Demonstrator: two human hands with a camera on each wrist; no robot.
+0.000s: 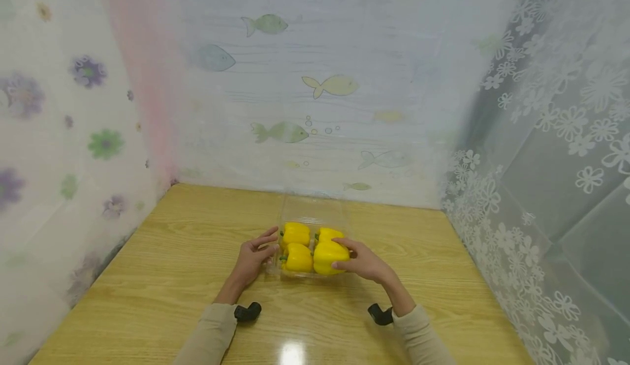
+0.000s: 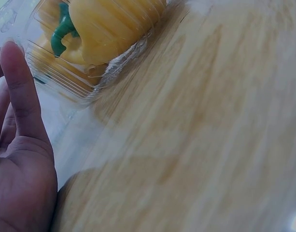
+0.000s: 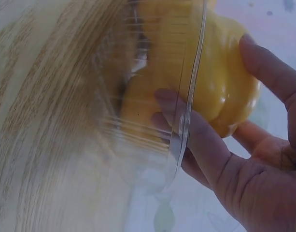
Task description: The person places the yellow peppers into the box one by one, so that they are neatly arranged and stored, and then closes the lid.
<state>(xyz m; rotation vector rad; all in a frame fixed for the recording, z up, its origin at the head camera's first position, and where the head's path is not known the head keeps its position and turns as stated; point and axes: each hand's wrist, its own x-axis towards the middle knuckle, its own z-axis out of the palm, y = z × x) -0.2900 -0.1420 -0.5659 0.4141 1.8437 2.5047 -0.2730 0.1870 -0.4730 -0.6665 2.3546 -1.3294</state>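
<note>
A clear plastic clamshell box (image 1: pixel 302 275) holds several yellow bell peppers, its see-through lid (image 1: pixel 313 207) folded back. At its front right, my right hand (image 1: pixel 366 261) grips a yellow bell pepper (image 1: pixel 328 259) with thumb and fingers on either side. The right wrist view shows this pepper (image 3: pixel 225 72) partly above the box rim, some fingers behind the clear wall. My left hand (image 1: pixel 250 260) is at the box's left side, fingers fairly straight. A green-stemmed pepper (image 2: pixel 109 34) sits behind the wall near that hand (image 2: pixel 22 169); whether the fingertips touch the box is unclear.
The box rests on a wood-grain table (image 1: pixel 197 233). A fish-print curtain (image 1: pixel 320 86) hangs at the back edge, with flower-print sheets (image 1: pixel 74 135) on the left and right. A black wrist device (image 1: pixel 248 312) sits by each cuff.
</note>
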